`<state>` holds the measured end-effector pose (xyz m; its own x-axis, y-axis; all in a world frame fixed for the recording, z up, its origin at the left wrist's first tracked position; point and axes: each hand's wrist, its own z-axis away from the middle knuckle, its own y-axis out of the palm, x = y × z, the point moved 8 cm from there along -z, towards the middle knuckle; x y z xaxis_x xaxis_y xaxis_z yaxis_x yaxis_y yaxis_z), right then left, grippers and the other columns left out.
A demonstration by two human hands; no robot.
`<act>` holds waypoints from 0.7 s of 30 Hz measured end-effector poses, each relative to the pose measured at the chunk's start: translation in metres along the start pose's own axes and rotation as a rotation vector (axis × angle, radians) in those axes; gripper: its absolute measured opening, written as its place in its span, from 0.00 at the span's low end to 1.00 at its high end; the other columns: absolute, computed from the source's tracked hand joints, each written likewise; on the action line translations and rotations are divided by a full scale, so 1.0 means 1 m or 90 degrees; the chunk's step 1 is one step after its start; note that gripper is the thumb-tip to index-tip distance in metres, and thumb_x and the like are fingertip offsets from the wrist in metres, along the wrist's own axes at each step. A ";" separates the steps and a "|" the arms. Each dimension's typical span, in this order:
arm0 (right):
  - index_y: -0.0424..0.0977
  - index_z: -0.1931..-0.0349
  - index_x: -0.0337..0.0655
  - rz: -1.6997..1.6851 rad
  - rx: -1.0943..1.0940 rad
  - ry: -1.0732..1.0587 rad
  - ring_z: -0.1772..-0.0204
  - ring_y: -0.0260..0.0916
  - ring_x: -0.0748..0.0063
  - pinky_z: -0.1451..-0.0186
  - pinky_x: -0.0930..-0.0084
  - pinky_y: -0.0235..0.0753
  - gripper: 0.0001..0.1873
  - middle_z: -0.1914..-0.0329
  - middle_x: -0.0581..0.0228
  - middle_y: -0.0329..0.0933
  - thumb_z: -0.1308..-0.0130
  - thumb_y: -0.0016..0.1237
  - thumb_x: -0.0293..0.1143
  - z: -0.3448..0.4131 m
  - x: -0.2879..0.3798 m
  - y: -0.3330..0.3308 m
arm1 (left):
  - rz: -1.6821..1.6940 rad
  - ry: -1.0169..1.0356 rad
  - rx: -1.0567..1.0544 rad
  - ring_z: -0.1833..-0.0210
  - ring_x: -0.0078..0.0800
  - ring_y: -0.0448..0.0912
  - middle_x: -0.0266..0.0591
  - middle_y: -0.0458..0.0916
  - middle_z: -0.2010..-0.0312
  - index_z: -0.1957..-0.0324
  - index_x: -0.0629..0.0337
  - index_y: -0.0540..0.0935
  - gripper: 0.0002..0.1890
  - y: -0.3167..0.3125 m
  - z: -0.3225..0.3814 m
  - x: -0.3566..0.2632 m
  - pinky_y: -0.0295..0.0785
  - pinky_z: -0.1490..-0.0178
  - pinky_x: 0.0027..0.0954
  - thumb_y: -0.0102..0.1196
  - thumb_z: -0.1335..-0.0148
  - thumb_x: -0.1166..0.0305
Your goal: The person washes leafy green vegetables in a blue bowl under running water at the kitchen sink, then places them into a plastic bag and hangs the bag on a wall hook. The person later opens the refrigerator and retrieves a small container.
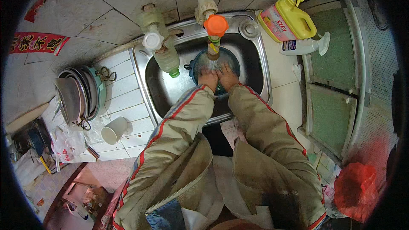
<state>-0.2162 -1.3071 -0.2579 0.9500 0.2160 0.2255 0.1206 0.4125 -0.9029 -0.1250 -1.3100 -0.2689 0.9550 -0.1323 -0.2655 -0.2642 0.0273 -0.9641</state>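
My left hand (pixel 208 80) and my right hand (pixel 228 76) are side by side inside a dark teal basin (pixel 235 58), under water (pixel 212 65) running from a tap (pixel 213 52) with an orange knob (pixel 216 25). Motion blurs the left hand. The right hand's fingers point forward and are slightly apart. Something green shows low in the basin between my wrists, too unclear to name. Whether either hand grips anything under the water is hidden. The basin stands in a stainless steel sink (pixel 266 86), toward its right side.
Left of the basin hangs an upside-down plastic bottle (pixel 167 59) near a white tap knob (pixel 153 41). Stacked pans (pixel 73 95) and a paper cup (pixel 114 130) occupy the left counter. A yellow detergent jug (pixel 286 19) and white spray bottle (pixel 302 47) sit right, near a green-paneled cabinet (pixel 332 51).
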 end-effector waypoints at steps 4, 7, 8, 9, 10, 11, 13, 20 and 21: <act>0.71 0.46 0.47 0.018 -0.003 -0.029 0.24 0.47 0.56 0.32 0.56 0.62 0.17 0.28 0.59 0.54 0.37 0.43 0.31 0.010 0.010 -0.042 | -0.113 0.219 -0.038 0.47 0.41 0.73 0.51 0.78 0.52 0.65 0.60 0.84 0.10 0.007 -0.005 0.013 0.71 0.55 0.49 0.51 0.45 0.70; 0.72 0.49 0.48 0.030 -0.105 -0.089 0.24 0.46 0.58 0.30 0.51 0.56 0.16 0.28 0.62 0.55 0.38 0.43 0.32 0.020 0.011 -0.051 | -0.021 0.179 0.033 0.45 0.43 0.71 0.52 0.75 0.48 0.64 0.61 0.85 0.11 -0.073 0.019 -0.022 0.70 0.53 0.49 0.53 0.48 0.72; 0.72 0.50 0.48 0.044 -0.129 -0.114 0.24 0.46 0.58 0.29 0.50 0.54 0.15 0.28 0.64 0.55 0.38 0.43 0.33 0.024 0.020 -0.062 | -0.002 0.138 0.041 0.46 0.45 0.71 0.52 0.75 0.47 0.65 0.61 0.85 0.10 -0.062 0.030 -0.022 0.70 0.52 0.49 0.53 0.49 0.72; 0.72 0.51 0.49 0.057 -0.152 -0.135 0.24 0.46 0.59 0.28 0.50 0.52 0.14 0.27 0.65 0.55 0.38 0.42 0.33 0.028 0.028 -0.078 | 0.020 0.101 0.051 0.46 0.47 0.72 0.52 0.74 0.46 0.66 0.61 0.85 0.10 -0.052 0.039 -0.022 0.69 0.50 0.49 0.54 0.50 0.72; 0.73 0.49 0.50 0.039 -0.153 -0.190 0.24 0.46 0.61 0.27 0.48 0.51 0.16 0.27 0.68 0.55 0.38 0.42 0.33 0.029 0.036 -0.088 | -0.034 0.091 0.103 0.44 0.48 0.70 0.52 0.73 0.44 0.61 0.63 0.84 0.13 -0.042 0.047 -0.023 0.66 0.46 0.50 0.52 0.47 0.70; 0.73 0.49 0.51 0.063 -0.140 -0.218 0.24 0.46 0.61 0.27 0.48 0.51 0.17 0.27 0.68 0.55 0.38 0.42 0.34 0.022 0.034 -0.076 | -0.088 0.081 0.154 0.42 0.50 0.68 0.52 0.72 0.42 0.57 0.64 0.83 0.16 -0.032 0.054 -0.023 0.63 0.43 0.52 0.50 0.44 0.67; 0.73 0.48 0.53 0.113 -0.116 -0.268 0.24 0.47 0.62 0.28 0.49 0.52 0.17 0.27 0.69 0.55 0.38 0.41 0.34 0.005 0.025 -0.056 | -0.113 0.047 0.266 0.38 0.53 0.65 0.53 0.71 0.40 0.51 0.66 0.81 0.20 -0.007 0.056 -0.020 0.59 0.38 0.54 0.48 0.41 0.64; 0.68 0.45 0.43 -0.063 0.018 -0.100 0.26 0.49 0.47 0.28 0.58 0.56 0.21 0.29 0.53 0.56 0.40 0.44 0.30 -0.012 0.005 -0.017 | -0.081 -0.214 0.397 0.30 0.48 0.57 0.55 0.61 0.33 0.37 0.64 0.68 0.30 0.076 0.053 0.020 0.48 0.29 0.51 0.45 0.38 0.58; 0.68 0.45 0.42 -0.082 0.014 -0.084 0.26 0.48 0.46 0.28 0.58 0.56 0.21 0.29 0.52 0.54 0.40 0.44 0.30 -0.010 0.004 -0.012 | -0.077 -0.179 0.372 0.30 0.49 0.57 0.56 0.61 0.33 0.39 0.64 0.70 0.28 0.077 0.054 0.016 0.48 0.29 0.50 0.45 0.38 0.58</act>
<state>-0.2112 -1.3201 -0.2502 0.8808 0.2742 0.3861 0.2307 0.4636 -0.8555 -0.1227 -1.2562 -0.3480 0.9931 0.0935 -0.0708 -0.1118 0.5725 -0.8122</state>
